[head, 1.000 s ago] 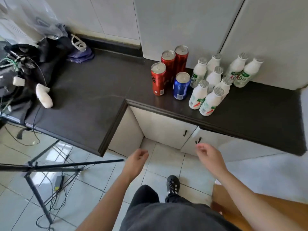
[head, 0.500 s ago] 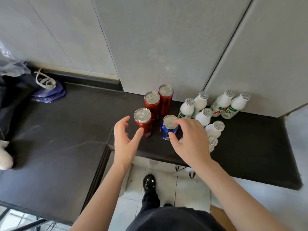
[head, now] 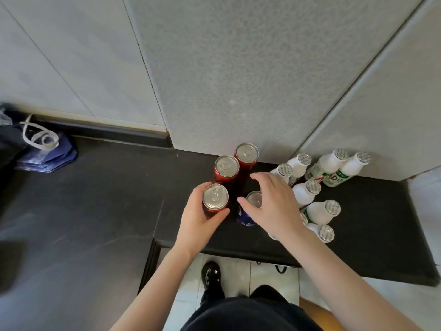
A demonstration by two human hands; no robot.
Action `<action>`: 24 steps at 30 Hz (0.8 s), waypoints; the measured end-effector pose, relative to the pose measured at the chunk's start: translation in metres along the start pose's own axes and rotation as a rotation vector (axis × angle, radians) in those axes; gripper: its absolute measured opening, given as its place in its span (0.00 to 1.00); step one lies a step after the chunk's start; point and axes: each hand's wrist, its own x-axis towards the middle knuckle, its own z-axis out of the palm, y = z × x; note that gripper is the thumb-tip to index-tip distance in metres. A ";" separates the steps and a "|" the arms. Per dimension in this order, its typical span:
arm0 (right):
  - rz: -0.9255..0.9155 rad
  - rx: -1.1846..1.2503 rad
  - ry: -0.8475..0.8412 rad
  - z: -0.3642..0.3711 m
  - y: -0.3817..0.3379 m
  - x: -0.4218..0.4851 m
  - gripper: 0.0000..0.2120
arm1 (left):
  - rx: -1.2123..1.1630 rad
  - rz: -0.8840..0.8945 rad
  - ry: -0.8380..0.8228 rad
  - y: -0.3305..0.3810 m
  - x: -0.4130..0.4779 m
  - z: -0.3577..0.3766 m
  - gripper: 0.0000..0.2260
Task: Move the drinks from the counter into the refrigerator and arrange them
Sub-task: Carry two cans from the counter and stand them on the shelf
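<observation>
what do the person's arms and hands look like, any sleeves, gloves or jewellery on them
Both arms are bare right to the frame edge, with no sleeves showing. The left hand and the right hand wear no gloves. No watch, bracelet or ring shows on the wrists or on the fingers.

- One wide-angle camera, worn on the head, looks forward and steeply down over the counter (head: 95,211).
- It sits close: left hand (head: 198,223) and right hand (head: 274,209) mid-frame, wall panels (head: 238,68) above, floor (head: 238,271) below.
</observation>
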 end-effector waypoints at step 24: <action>-0.345 -0.226 0.006 0.004 -0.022 0.052 0.31 | -0.121 -0.201 0.427 0.016 -0.074 -0.038 0.25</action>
